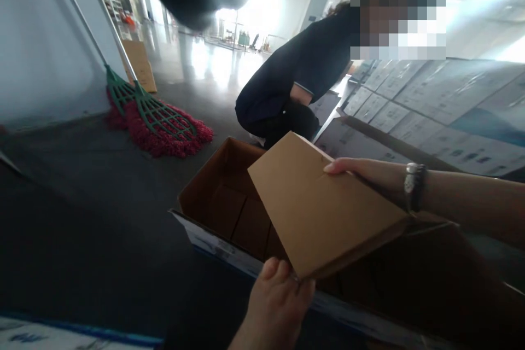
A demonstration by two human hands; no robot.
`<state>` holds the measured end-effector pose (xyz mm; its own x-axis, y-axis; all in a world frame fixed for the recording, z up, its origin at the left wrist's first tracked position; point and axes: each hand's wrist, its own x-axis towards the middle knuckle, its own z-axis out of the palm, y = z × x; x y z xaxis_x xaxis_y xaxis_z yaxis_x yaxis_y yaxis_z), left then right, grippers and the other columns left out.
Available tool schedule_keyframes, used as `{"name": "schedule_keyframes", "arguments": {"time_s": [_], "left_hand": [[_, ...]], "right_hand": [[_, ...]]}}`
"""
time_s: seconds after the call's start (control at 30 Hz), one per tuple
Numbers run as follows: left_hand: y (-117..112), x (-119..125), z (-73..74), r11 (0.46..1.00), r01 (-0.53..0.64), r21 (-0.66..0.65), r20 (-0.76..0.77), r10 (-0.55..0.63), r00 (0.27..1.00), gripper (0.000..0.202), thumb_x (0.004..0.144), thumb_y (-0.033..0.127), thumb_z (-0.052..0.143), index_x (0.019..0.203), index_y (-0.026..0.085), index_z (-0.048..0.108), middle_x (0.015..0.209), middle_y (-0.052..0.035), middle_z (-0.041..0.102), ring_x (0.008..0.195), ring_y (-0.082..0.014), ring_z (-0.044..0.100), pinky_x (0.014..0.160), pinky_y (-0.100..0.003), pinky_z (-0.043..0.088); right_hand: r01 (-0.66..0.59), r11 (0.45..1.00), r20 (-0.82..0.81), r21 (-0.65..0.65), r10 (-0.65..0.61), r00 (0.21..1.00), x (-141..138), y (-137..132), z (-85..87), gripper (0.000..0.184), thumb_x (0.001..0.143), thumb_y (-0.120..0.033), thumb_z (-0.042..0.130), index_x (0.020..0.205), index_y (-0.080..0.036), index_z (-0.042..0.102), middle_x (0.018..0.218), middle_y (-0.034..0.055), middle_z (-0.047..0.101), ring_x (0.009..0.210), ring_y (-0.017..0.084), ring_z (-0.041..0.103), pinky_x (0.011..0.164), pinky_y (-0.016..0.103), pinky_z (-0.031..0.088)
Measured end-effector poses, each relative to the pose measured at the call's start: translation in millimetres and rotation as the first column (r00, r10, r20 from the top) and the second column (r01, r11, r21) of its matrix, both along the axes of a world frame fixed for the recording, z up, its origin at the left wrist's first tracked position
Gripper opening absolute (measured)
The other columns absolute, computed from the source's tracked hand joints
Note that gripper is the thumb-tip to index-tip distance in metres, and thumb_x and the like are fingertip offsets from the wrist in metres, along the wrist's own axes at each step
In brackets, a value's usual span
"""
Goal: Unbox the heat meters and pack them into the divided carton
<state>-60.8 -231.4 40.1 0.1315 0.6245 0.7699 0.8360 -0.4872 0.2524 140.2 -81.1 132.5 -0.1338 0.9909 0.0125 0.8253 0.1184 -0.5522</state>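
Note:
An open cardboard box point(213, 197) lies in front of me on the dark floor, its brown inside showing. One large brown flap point(315, 208) is raised and tilted across the opening. My left hand point(276, 301) grips the flap's lower corner, fingers curled over the edge. My right hand point(365, 170), with a watch on the wrist, holds the flap's upper right edge; the thumb lies on top and the other fingers are hidden behind the cardboard.
A person in dark clothes point(295, 82) crouches just beyond the box. Stacked printed cartons point(443, 115) fill the right side. Two red mops with green frames point(159, 120) lean on the left wall, next to a brown carton point(139, 65).

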Motion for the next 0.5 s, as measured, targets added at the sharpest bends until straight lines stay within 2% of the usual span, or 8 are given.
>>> {"name": "schedule_keyframes", "arguments": {"time_s": [0.07,0.1,0.13,0.17,0.23,0.27,0.4,0.5], "left_hand": [[-1,0,0.1,1.000,0.016,0.019,0.009,-0.016,1.000,0.012,0.083,0.012,0.048,0.087,0.018,0.058,0.067,0.0001,0.058,0.068,-0.0127,0.048,0.064,-0.028,0.034],[-1,0,1.0,0.999,0.028,0.030,0.019,-0.029,0.999,0.013,0.083,0.012,0.048,0.089,0.017,0.058,0.068,0.0002,0.059,0.069,-0.0126,0.048,0.065,-0.028,0.034],[-1,-1,2.3,0.998,0.039,0.045,0.029,-0.040,0.999,0.014,0.083,0.012,0.049,0.091,0.017,0.059,0.069,0.0004,0.060,0.069,-0.0123,0.048,0.065,-0.028,0.034],[-1,-2,3.6,0.997,0.044,0.067,0.038,-0.047,0.998,0.013,0.083,0.012,0.050,0.091,0.016,0.059,0.070,0.0006,0.060,0.069,-0.0119,0.048,0.065,-0.028,0.033],[-2,-5,5.7,0.992,0.046,0.115,0.053,-0.052,0.997,0.012,0.082,0.013,0.052,0.089,0.015,0.060,0.070,0.0012,0.059,0.066,-0.0107,0.046,0.063,-0.028,0.032],[-3,-6,6.1,0.989,0.053,0.138,0.058,-0.062,0.996,0.010,0.082,0.013,0.053,0.088,0.015,0.061,0.069,0.0016,0.059,0.064,-0.0101,0.045,0.062,-0.028,0.031],[-5,-11,3.8,0.977,0.175,0.122,0.081,-0.185,0.979,0.009,0.081,0.016,0.056,0.088,0.019,0.061,0.074,0.0041,0.061,0.063,-0.0085,0.044,0.058,-0.027,0.029],[-5,-13,0.3,0.970,0.231,0.073,0.102,-0.238,0.966,0.010,0.083,0.019,0.054,0.089,0.022,0.061,0.079,0.0048,0.063,0.066,-0.0083,0.046,0.060,-0.027,0.031]], "right_hand": [[0.018,0.996,-0.072,-0.089,-0.024,0.997,-34,4,31.9,0.050,0.079,-0.047,0.052,0.110,-0.009,0.057,0.109,0.0148,0.061,0.093,0.022,0.061,0.079,0.041,0.046],[0.032,0.981,-0.104,-0.192,-0.052,0.993,-51,5,48.1,0.050,0.079,-0.048,0.051,0.107,-0.007,0.058,0.103,0.0150,0.063,0.089,0.022,0.063,0.077,0.041,0.047],[0.038,0.941,-0.131,-0.336,-0.087,0.988,-65,6,62.9,0.051,0.079,-0.049,0.050,0.103,-0.006,0.060,0.096,0.0153,0.065,0.083,0.021,0.064,0.075,0.041,0.048],[0.032,0.869,-0.151,-0.494,-0.122,0.981,-76,6,75.2,0.051,0.079,-0.050,0.048,0.099,-0.005,0.061,0.090,0.0158,0.066,0.078,0.022,0.065,0.072,0.042,0.048],[-0.003,0.744,-0.212,-0.669,-0.186,0.959,-88,5,89.8,0.049,0.077,-0.049,0.048,0.096,-0.005,0.061,0.082,0.0161,0.067,0.069,0.023,0.065,0.066,0.044,0.049],[-0.024,0.714,-0.246,-0.700,-0.210,0.946,-89,4,91.7,0.048,0.075,-0.049,0.048,0.094,-0.007,0.062,0.079,0.0162,0.067,0.066,0.023,0.065,0.063,0.045,0.049],[-0.038,0.703,-0.299,-0.710,-0.252,0.920,-75,1,80.6,0.049,0.068,-0.057,0.052,0.083,-0.011,0.064,0.075,0.0188,0.067,0.063,0.028,0.065,0.061,0.047,0.049],[0.102,0.697,-0.197,-0.710,-0.335,0.921,-72,4,75.7,0.056,0.071,-0.060,0.047,0.092,-0.010,0.062,0.081,0.0203,0.067,0.062,0.027,0.065,0.063,0.047,0.049]]}}
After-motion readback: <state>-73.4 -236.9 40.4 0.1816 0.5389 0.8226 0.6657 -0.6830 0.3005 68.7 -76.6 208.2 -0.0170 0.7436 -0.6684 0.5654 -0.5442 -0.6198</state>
